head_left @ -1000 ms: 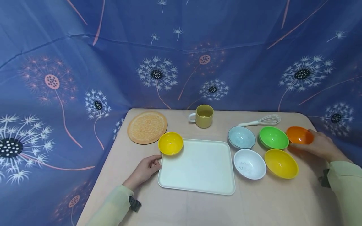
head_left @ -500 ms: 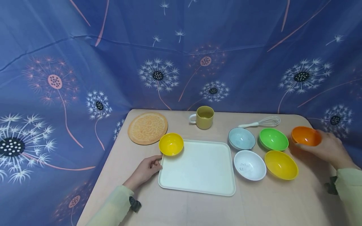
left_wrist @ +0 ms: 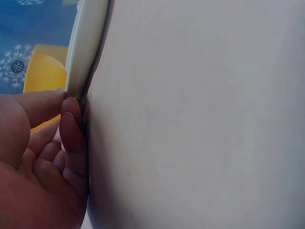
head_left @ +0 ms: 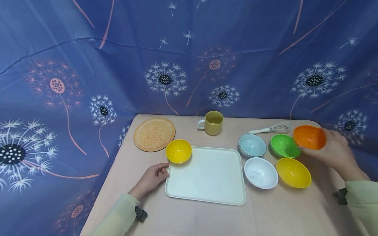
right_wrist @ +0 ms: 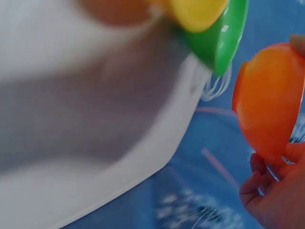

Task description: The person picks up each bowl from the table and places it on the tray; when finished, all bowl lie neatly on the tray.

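Note:
My right hand [head_left: 339, 152] grips an orange bowl [head_left: 308, 137] by its right side, thumb near and fingers behind. In the right wrist view the orange bowl [right_wrist: 271, 100] shows its outer side and foot, held above the table. On the left, my left hand [head_left: 150, 178] pinches the left edge of a white rectangular tray [head_left: 209, 177]; thumb and finger meet at the tray's rim [left_wrist: 86, 52] in the left wrist view. A small yellow bowl [head_left: 178, 151] sits over the tray's back left corner. A green bowl [head_left: 284, 146] is left of the orange one, partly overlapped by my thumb.
A light blue bowl [head_left: 252, 145], a white bowl [head_left: 261, 173] and a larger yellow bowl [head_left: 293, 172] stand right of the tray. Behind them lies a whisk [head_left: 271, 127]. A mustard mug [head_left: 213, 123] and a round pizza-patterned board [head_left: 154, 134] are at the back.
My right hand first drew the orange bowl right, away from the green one, then raised it and brought it back left. My left hand and the tray stayed put.

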A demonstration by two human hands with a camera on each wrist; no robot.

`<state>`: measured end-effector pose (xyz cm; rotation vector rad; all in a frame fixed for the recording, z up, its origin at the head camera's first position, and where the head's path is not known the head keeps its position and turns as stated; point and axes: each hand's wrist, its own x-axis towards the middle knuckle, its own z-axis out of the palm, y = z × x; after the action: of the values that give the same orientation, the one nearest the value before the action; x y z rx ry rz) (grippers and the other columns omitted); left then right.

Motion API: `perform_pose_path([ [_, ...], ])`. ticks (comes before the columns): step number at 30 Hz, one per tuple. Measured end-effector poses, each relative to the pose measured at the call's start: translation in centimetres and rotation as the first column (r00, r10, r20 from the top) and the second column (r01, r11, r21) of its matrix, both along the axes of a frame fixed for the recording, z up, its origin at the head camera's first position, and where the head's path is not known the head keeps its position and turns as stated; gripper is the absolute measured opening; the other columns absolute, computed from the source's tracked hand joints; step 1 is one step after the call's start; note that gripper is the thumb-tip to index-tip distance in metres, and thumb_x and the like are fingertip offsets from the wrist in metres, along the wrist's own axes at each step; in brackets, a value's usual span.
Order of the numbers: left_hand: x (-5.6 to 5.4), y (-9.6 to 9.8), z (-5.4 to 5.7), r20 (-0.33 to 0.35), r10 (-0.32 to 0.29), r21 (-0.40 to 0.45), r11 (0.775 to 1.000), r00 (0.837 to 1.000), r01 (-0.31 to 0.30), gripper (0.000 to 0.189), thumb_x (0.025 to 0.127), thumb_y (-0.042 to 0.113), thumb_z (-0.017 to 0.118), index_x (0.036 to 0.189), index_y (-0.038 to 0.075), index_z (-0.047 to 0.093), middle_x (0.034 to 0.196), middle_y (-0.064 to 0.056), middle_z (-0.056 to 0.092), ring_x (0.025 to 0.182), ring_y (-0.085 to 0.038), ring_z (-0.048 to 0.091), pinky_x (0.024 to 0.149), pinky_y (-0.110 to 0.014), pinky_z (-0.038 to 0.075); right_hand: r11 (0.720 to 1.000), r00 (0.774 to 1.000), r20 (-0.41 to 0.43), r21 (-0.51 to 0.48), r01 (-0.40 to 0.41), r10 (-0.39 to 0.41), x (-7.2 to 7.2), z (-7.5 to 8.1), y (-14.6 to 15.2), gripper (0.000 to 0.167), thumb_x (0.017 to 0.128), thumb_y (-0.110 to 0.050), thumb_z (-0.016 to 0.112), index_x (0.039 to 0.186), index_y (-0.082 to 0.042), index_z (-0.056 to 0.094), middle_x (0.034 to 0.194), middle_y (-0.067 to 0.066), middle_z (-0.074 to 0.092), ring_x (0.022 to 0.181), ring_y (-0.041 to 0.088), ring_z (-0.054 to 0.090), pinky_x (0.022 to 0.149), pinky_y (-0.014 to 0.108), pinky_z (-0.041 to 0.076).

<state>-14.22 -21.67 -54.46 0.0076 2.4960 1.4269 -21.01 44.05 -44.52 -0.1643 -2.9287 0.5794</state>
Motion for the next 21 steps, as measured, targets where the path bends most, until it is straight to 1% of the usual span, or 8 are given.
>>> perform_pose_path([
  [2,0.0,0.0,0.0,-0.001,-0.003,0.004,1.000,1.000,0.003,0.048,0.097,0.013,0.075,0.143,0.012,0.064,0.092,-0.001,0.059,0.075,-0.017,0.052,0.061,-0.024,0.040,1.000,1.000,0.001,0.010,-0.023,0.023,0.0,0.5,-1.3,0.121,0.081,-0.059,0.084,0.158,0.011,0.022,0.142,0.046,0.029,0.120,0.063,0.029,0.079,0.079,0.038],
  [5,0.0,-0.1,-0.1,-0.006,-0.009,0.007,1.000,1.000,0.009,0.048,0.097,0.013,0.075,0.143,0.011,0.064,0.092,-0.001,0.060,0.076,-0.017,0.052,0.061,-0.024,0.040,0.996,0.997,-0.009,0.030,-0.082,0.082,-0.3,0.9,-3.0,0.116,0.081,-0.059,0.083,0.154,0.012,0.028,0.143,0.043,0.030,0.119,0.061,0.031,0.079,0.079,0.040],
  [8,0.0,-0.2,-0.2,-0.012,-0.014,0.005,1.000,1.000,0.014,0.047,0.097,0.013,0.074,0.143,0.011,0.064,0.092,-0.001,0.060,0.075,-0.017,0.052,0.061,-0.024,0.040,0.990,0.990,-0.034,0.031,-0.134,0.136,-0.7,1.0,-4.7,0.113,0.079,-0.058,0.085,0.150,0.013,0.034,0.142,0.041,0.033,0.119,0.060,0.033,0.084,0.079,0.038],
  [11,0.0,-0.2,-0.1,-0.015,-0.017,0.000,1.000,1.000,0.017,0.048,0.097,0.013,0.074,0.144,0.011,0.063,0.092,-0.001,0.060,0.074,-0.016,0.052,0.061,-0.024,0.040,0.984,0.983,-0.054,0.026,-0.173,0.175,-0.8,0.9,-6.5,0.114,0.076,-0.059,0.087,0.150,0.011,0.036,0.139,0.039,0.038,0.118,0.057,0.037,0.087,0.078,0.038],
  [13,0.0,-0.2,-0.1,-0.015,-0.018,0.000,1.000,1.000,0.018,0.048,0.097,0.012,0.074,0.144,0.010,0.063,0.092,-0.001,0.060,0.074,-0.016,0.052,0.060,-0.023,0.041,0.980,0.978,-0.057,0.022,-0.197,0.198,-0.8,0.9,-7.8,0.116,0.074,-0.061,0.088,0.151,0.010,0.036,0.137,0.037,0.040,0.117,0.056,0.039,0.086,0.076,0.038],
  [17,0.0,-0.1,0.0,-0.014,-0.014,0.003,1.000,1.000,0.014,0.048,0.097,0.012,0.074,0.144,0.010,0.063,0.091,-0.001,0.060,0.074,-0.016,0.052,0.061,-0.023,0.041,0.967,0.966,-0.052,0.023,-0.252,0.253,-0.8,0.9,-10.4,0.118,0.072,-0.062,0.089,0.151,0.009,0.037,0.140,0.035,0.042,0.118,0.053,0.040,0.090,0.076,0.038],
  [21,0.0,-0.1,0.0,-0.011,-0.013,0.004,1.000,1.000,0.013,0.048,0.097,0.013,0.074,0.144,0.010,0.063,0.091,-0.001,0.060,0.075,-0.017,0.052,0.061,-0.024,0.041,0.955,0.954,-0.049,0.041,-0.293,0.295,-0.6,0.8,-13.1,0.120,0.070,-0.065,0.089,0.151,0.009,0.039,0.140,0.033,0.044,0.118,0.051,0.043,0.091,0.075,0.042],
])
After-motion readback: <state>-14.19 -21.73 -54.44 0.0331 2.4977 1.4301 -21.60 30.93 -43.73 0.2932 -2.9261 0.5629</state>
